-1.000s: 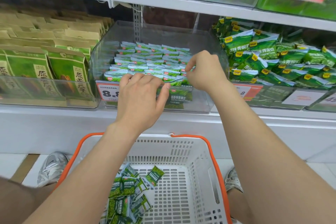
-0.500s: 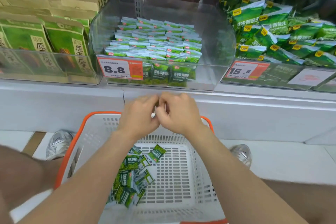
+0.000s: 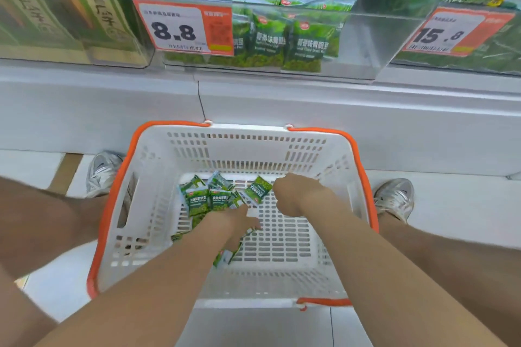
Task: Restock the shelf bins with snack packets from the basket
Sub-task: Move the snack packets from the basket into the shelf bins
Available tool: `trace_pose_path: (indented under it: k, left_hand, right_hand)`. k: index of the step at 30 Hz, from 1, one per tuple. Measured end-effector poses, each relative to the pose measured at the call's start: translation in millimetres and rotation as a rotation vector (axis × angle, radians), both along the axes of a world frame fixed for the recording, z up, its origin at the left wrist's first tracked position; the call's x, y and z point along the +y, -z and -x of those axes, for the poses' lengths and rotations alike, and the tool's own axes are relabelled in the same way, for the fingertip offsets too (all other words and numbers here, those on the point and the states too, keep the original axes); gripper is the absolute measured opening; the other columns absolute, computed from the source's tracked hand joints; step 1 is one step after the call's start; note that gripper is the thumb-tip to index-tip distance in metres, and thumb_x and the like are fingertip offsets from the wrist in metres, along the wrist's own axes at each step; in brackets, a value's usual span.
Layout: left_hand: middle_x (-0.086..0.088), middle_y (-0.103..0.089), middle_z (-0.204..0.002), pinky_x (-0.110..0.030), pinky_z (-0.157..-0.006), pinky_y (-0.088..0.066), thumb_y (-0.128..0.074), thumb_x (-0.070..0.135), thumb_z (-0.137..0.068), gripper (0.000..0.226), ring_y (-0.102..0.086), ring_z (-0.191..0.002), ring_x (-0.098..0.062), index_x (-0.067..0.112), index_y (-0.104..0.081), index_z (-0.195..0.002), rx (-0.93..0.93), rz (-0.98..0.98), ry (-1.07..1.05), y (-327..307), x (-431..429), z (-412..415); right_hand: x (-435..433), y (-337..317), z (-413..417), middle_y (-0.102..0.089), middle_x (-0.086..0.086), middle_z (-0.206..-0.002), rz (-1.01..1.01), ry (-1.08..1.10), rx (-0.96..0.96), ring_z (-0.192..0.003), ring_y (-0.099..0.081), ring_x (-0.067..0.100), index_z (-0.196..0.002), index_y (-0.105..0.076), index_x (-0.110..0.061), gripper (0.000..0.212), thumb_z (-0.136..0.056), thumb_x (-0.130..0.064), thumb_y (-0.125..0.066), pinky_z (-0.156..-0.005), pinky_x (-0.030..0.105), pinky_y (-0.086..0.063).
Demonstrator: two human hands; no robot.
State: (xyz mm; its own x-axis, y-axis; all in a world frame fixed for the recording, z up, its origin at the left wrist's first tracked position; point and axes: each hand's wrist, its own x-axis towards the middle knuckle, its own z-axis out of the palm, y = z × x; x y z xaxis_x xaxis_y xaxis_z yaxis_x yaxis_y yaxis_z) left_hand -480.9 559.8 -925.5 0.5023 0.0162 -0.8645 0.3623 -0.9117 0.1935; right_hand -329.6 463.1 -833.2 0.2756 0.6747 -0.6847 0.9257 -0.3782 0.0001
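- Both hands have dropped into the basket since half a second ago, when they met above its far rim, and the view has tipped down with them.
- The left hand lies low on the near edge of the heap of snack packets, fingertips buried among them. Whether they have closed on any cannot be told.
- The right hand is knuckles-up with its fingers curled under, just beside a lone packet at the heap's right. Whether it pinches that packet is hidden.
- The step goes best if each hand gathers a small flat stack — labels facing one way — so the packets drop into the existing rows instead of spilling.
- The target shelf bin stands far and above, marked by the 8.8 price tag. Rows already fill its left and middle, and the spare room looks to be at its right.
- The basket's tall far wall and the bin's clear front lip must both be cleared on the lift — glossy packets could slip from a loose hold.
- Neighbouring bins invite mix-ups: tall bags at left, and green packs behind the 15.8 tag at right.
- One shoe sits to the left of the basket and the other shoe to its right.
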Motion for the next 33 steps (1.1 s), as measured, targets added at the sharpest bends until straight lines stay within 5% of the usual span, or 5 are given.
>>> trace_pose_path:
  k: [5, 10, 19, 22, 33]
  left_hand:
    - [-0.011, -0.019, -0.171, -0.057, -0.116, -0.035, -0.062, 0.019, -0.097, 0.077, -0.034, -0.150, -0.039, 0.022, -0.027, -0.165, -0.026, -0.063, -0.257, 28, -16, -1]
    - [-0.007, -0.026, -0.142, -0.041, -0.068, -0.052, -0.084, 0.005, -0.079, 0.059, -0.062, -0.099, -0.033, 0.018, -0.049, -0.125, -0.099, 0.008, -0.075, 20, -2, 6]
    - [0.003, -0.061, -0.107, -0.026, -0.054, -0.045, -0.058, 0.013, -0.105, 0.018, -0.053, -0.063, -0.018, 0.023, -0.054, -0.119, -0.441, 0.339, -0.707, -20, 21, -8]
    - [-0.012, -0.076, -0.097, -0.025, -0.063, -0.051, -0.075, 0.017, -0.097, 0.033, -0.069, -0.072, -0.017, 0.010, -0.051, -0.120, -0.488, 0.490, -0.958, -51, 32, -13]
    - [-0.017, -0.075, -0.074, -0.026, -0.062, -0.061, -0.061, 0.026, -0.105, 0.024, -0.073, -0.063, -0.020, 0.004, -0.070, -0.110, -0.759, 0.667, -1.209, -142, 50, -21]
  right_hand:
    - [7, 10, -2, -0.045, 0.005, -0.077, -0.001, -0.002, 0.013, -0.060, -0.044, 0.022, -0.071, -0.039, -0.016, 0.030, -0.099, -0.009, -0.049, -0.055, 0.032, -0.039]
    - [12, 17, 1, -0.043, 0.004, -0.078, 0.003, 0.011, 0.024, -0.062, -0.043, 0.021, -0.073, -0.037, -0.015, 0.027, -0.094, -0.004, -0.048, -0.059, 0.033, -0.042]
    - [18, 11, -6, -0.065, 0.019, -0.100, -0.071, 0.178, 0.281, -0.091, -0.065, 0.040, -0.104, -0.068, -0.003, 0.015, -0.092, -0.009, -0.060, -0.081, 0.045, -0.059]
    - [18, -4, -15, -0.065, 0.010, -0.114, -0.190, 0.365, 0.462, -0.101, -0.066, 0.029, -0.128, -0.051, -0.014, 0.058, -0.083, -0.030, -0.084, -0.089, 0.048, -0.058]
    - [5, -62, -33, -0.063, -0.008, -0.056, -0.457, 0.658, 0.870, -0.062, -0.062, 0.009, -0.087, -0.062, -0.011, 0.028, -0.080, -0.005, -0.088, -0.069, 0.031, -0.052]
